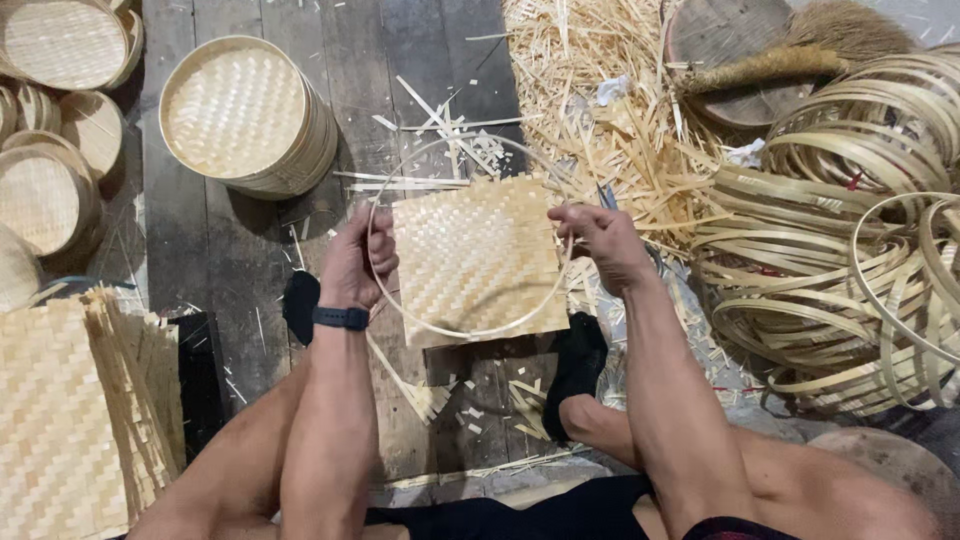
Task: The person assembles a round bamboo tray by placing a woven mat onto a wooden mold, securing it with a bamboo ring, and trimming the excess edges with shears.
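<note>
A person sits on a dark wooden plank floor [230,250], seen from above, bare knees spread to either side. Both hands are raised over the floor in front of the body. The left hand [357,265], with a dark watch [340,318] on its wrist, is closed around the left edge of a thin bamboo hoop [470,331]. The right hand [597,240] is closed around the right edge of the same hoop. A square woven bamboo mat [480,258] sits between the two hands, within the ring of the hoop, its corners reaching out past the ring; whether the mat lies above or beneath the hoop cannot be told all round.

The floor is strewn with pale bamboo slivers. A large heap of bamboo shavings [600,110] lies beyond the right hand. To the right is a big loose pile of bamboo hoops [840,260], too many and too tangled to count. At far right top, one straw brush [790,60] rests on one round wooden block [730,40].

Beyond the left hand stands one stack of round woven trays [245,115]. About five more round trays [60,40] crowd the upper left corner, partly cut off. At lower left lies one stack of flat square woven mats [70,420], near the left knee
</note>
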